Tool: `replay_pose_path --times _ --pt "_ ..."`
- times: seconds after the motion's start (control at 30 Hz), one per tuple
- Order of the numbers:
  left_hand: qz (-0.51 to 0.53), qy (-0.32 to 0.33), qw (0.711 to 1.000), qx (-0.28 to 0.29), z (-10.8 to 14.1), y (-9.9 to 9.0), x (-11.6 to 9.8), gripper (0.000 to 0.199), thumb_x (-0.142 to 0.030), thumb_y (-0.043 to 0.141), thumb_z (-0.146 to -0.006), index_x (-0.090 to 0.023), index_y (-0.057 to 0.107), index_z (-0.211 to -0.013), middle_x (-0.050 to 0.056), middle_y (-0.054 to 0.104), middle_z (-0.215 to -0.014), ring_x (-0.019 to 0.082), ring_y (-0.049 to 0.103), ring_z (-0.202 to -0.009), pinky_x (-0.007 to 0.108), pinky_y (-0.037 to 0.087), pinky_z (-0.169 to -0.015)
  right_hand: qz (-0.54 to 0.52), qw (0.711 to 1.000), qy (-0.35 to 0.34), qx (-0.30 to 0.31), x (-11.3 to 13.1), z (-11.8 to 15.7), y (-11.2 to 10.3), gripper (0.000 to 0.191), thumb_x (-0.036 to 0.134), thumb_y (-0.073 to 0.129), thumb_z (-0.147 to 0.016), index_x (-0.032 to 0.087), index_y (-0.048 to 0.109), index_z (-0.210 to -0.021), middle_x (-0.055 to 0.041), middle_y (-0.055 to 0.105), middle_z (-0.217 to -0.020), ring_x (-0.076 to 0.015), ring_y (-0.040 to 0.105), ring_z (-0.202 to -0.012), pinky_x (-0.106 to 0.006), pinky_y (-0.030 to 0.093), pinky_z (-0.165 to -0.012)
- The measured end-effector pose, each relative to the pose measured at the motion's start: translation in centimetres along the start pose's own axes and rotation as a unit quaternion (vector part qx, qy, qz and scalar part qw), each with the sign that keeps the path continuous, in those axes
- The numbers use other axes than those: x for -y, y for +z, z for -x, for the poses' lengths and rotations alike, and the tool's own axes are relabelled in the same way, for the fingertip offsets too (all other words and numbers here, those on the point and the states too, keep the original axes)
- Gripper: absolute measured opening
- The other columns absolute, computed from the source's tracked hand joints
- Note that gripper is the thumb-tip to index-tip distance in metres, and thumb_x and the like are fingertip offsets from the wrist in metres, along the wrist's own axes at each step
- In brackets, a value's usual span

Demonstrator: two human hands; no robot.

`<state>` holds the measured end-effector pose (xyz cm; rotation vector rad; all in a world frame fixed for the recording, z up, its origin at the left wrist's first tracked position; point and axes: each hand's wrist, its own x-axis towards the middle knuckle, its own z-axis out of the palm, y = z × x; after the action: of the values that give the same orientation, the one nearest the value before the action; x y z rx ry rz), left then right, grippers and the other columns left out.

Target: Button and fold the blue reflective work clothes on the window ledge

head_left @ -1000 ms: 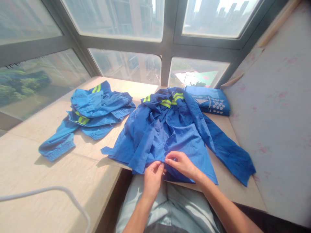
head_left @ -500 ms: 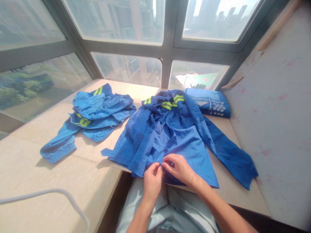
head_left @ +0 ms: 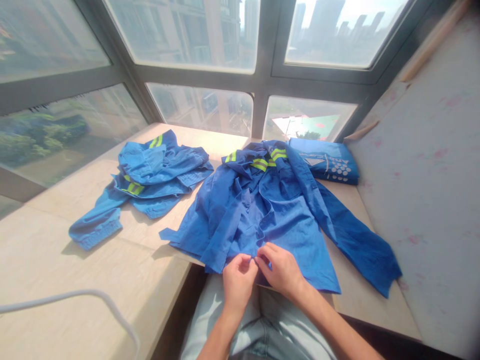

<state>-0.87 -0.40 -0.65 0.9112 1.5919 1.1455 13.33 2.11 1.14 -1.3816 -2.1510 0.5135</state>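
Note:
A blue work jacket with yellow-green reflective strips lies spread over the ledge, its hem toward me. At the bottom of its front opening, my left hand pinches the fabric edge between thumb and fingers. Right beside it, my right hand is closed on the same front edge, the fingertips of both hands meeting. Whatever small part sits between the fingertips is hidden. One sleeve of the jacket stretches out to the right, and the other lies along the left side.
A second blue jacket lies crumpled at the left on the pale ledge. Behind the spread jacket, a folded blue item with white print rests against the wall. A white cable curves across the near left. Windows border the far side.
My hands stay at the jacket's hem with the fingertips together; the right hand's fingers have shifted slightly inward. The whole view has moved a little, and the jackets lie as before.

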Motion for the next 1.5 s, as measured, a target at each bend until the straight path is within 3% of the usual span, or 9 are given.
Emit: replay_pose_path --times 0.2,0.37,0.53,0.77,1.2,1.5 --pt "0.127 -0.097 0.987 0.015 0.2 0.6 -0.5 0.022 -0.034 0.079 -0.066 -0.015 0.069 -0.069 0.0 0.064 -0.059 0.013 0.055 -0.053 0.021 0.042 -0.052 0.037 0.997 -0.023 -0.066 0.8 1.1 1.0 0.025 0.019 0.042 -0.099 0.022 0.06 -0.083 -0.0055 0.062 -0.079 -0.0173 0.057 -0.074 -0.027 0.041 -0.068" --pt "0.245 -0.173 0.953 0.039 0.5 0.7 -0.7 0.031 -0.036 0.085 -0.062 -0.013 0.069 -0.076 0.0 0.065 -0.066 0.008 0.055 -0.055 0.018 0.042 -0.053 -0.088 0.991 0.031 -0.1 0.8 1.0 1.4 0.023 0.024 0.044 -0.099 0.022 0.06 -0.083 -0.0038 0.062 -0.077 -0.0167 0.058 -0.072 -0.027 0.044 -0.067" --pt "0.262 -0.148 0.952 0.051 0.3 0.6 -0.9 0.035 -0.036 0.087 -0.062 -0.011 0.071 -0.082 0.001 0.066 -0.069 0.007 0.056 -0.057 0.019 0.046 -0.057 -0.236 0.961 0.123 -0.077 0.4 0.1 0.9 0.026 0.036 0.05 -0.098 0.021 0.059 -0.079 -0.0005 0.063 -0.072 -0.0146 0.058 -0.066 -0.024 0.045 -0.059" --pt "0.325 -0.209 0.922 0.031 1.0 1.0 -1.1 0.036 -0.033 0.088 -0.061 -0.013 0.068 -0.082 -0.001 0.066 -0.071 0.007 0.057 -0.059 0.017 0.045 -0.056 -0.19 0.973 0.081 -0.105 1.2 0.4 1.0 0.023 0.033 0.045 -0.1 0.021 0.057 -0.084 -0.0025 0.06 -0.078 -0.0161 0.058 -0.072 -0.027 0.045 -0.067" --pt "0.222 -0.165 0.959 0.065 0.9 0.7 -1.8 0.04 -0.047 0.084 -0.068 -0.013 0.065 -0.078 0.001 0.065 -0.071 0.01 0.058 -0.062 0.02 0.05 -0.058 -0.166 0.985 0.034 -0.021 -0.3 1.0 0.1 0.015 0.027 0.049 -0.097 0.021 0.057 -0.086 -0.0015 0.061 -0.079 -0.0145 0.056 -0.072 -0.026 0.043 -0.068" --pt "0.092 -0.057 0.992 0.067 0.3 0.2 0.0 0.038 -0.05 0.077 -0.074 -0.013 0.069 -0.072 0.004 0.068 -0.068 0.016 0.062 -0.063 0.025 0.053 -0.062 -0.039 0.994 -0.021 0.102 -0.8 -0.7 -1.8 0.015 0.023 0.051 -0.094 0.02 0.058 -0.081 -0.0011 0.062 -0.077 -0.0137 0.053 -0.068 -0.025 0.036 -0.063"
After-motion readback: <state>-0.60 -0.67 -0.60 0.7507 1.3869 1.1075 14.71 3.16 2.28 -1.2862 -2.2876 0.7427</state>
